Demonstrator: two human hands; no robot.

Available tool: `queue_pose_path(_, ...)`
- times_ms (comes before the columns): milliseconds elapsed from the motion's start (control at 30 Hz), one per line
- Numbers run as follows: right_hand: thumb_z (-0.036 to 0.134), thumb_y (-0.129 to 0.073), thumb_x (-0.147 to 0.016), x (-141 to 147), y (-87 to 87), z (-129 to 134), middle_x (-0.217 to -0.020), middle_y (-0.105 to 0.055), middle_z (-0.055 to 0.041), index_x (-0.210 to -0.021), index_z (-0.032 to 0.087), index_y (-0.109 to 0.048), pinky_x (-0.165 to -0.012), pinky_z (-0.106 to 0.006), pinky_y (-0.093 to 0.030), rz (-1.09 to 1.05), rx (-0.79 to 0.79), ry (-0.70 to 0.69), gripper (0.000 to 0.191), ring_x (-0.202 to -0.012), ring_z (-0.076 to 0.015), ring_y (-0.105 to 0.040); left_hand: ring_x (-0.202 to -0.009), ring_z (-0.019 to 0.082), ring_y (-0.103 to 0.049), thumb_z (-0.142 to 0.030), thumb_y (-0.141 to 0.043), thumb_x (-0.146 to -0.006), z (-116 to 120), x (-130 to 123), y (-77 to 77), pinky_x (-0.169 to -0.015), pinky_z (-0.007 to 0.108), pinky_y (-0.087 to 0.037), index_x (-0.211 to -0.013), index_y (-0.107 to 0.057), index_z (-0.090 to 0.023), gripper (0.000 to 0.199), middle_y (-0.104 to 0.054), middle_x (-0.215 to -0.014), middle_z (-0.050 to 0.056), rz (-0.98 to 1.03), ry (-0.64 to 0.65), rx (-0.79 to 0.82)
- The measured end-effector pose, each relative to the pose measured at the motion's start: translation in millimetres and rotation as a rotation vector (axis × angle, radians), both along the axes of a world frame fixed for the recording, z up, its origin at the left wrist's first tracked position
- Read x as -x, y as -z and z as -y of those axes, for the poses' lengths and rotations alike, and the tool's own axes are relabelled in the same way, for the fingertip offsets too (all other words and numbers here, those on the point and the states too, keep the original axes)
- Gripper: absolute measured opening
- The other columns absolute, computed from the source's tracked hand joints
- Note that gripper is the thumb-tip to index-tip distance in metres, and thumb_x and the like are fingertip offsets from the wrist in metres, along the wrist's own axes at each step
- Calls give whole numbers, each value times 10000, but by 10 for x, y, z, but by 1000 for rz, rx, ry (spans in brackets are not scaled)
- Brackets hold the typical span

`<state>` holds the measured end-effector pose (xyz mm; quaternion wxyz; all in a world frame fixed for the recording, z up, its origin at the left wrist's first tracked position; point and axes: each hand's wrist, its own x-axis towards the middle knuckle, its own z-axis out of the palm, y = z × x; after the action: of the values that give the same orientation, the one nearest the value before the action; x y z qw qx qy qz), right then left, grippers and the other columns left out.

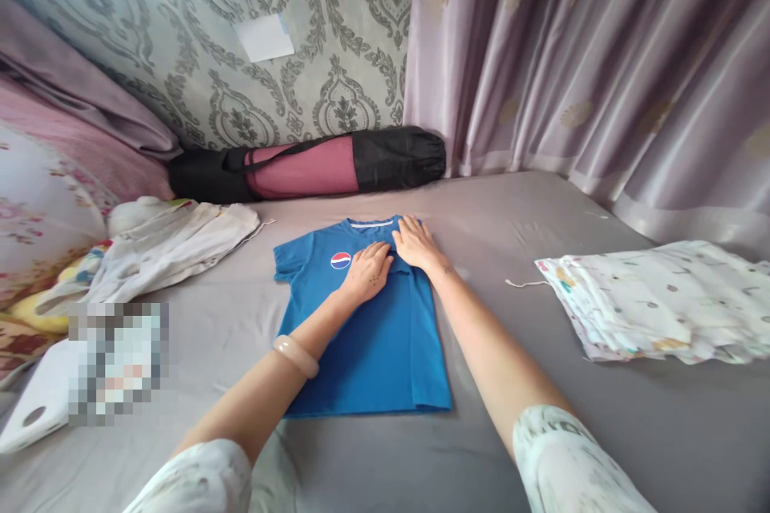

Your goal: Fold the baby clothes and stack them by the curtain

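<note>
A blue T-shirt [361, 345] lies front side up on the grey bed sheet, its collar away from me. It bears a round red, white and blue logo on the chest. The right side of the shirt is folded inward, while the left sleeve is spread out. My left hand [368, 271] rests flat on the chest, just right of the logo, with a pale bangle [296, 356] on that wrist. Near the right shoulder, beside the collar, my right hand [414, 242] lies flat on the cloth with its fingers stretched out.
A black and pink carry bag [301, 167] lies along the patterned wall. Folded white printed cloths [650, 300] are stacked at the right. A crumpled pale garment [174, 248] and a white object with a hole [51, 389] lie at the left. Curtains [541, 56] hang at the back right.
</note>
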<state>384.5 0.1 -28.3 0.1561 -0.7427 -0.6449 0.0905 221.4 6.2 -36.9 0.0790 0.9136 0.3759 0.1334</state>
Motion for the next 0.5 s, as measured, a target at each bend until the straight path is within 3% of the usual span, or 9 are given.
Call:
queue_pose_path(100, 396, -201, -1004, 114, 78, 4, -1578, -224, -160, -1482, 17, -313, -1184, -434, -93, 65, 37, 3, 620, -1468, -253, -141, -1433, 258, -281, -376, -301, -996, 73, 40, 70, -1165, 474, -234, -1446, -351, -119, 521, -363, -1526, 140, -83, 33, 22)
queue_pose_path(200, 389, -194, -1003, 128, 154, 14, -1576, -231, -154, -1486, 17, -308, -1182, -426, -95, 108, 26, 10, 620, -1469, -251, -139, -1447, 263, -246, -371, -300, -991, 103, 37, 99, -1183, 473, -192, -1461, -323, -97, 545, -341, -1537, 144, -87, 29, 29)
queue_pose_path(367, 392, -186, -1003, 124, 206, 30, -1567, -264, -147, -1479, 25, -332, -1179, -424, -117, 133, -10, 11, 619, -1463, -249, -166, -1418, 258, -315, -318, -355, -955, 64, 51, 124, -1160, 469, -263, -1399, -402, -112, 491, -416, -1489, 154, 33, -2, 37)
queue_pose_path(500, 379, -147, -997, 77, 144, -19, -1566, -281, -112, -1473, 55, -360, -1183, -442, -128, 57, -6, -1, 614, -1465, -245, -167, -1364, 271, -397, -281, -405, -921, -4, 70, 173, -1124, 459, -334, -1306, -477, -91, 436, -485, -1412, 192, 142, -5, 3)
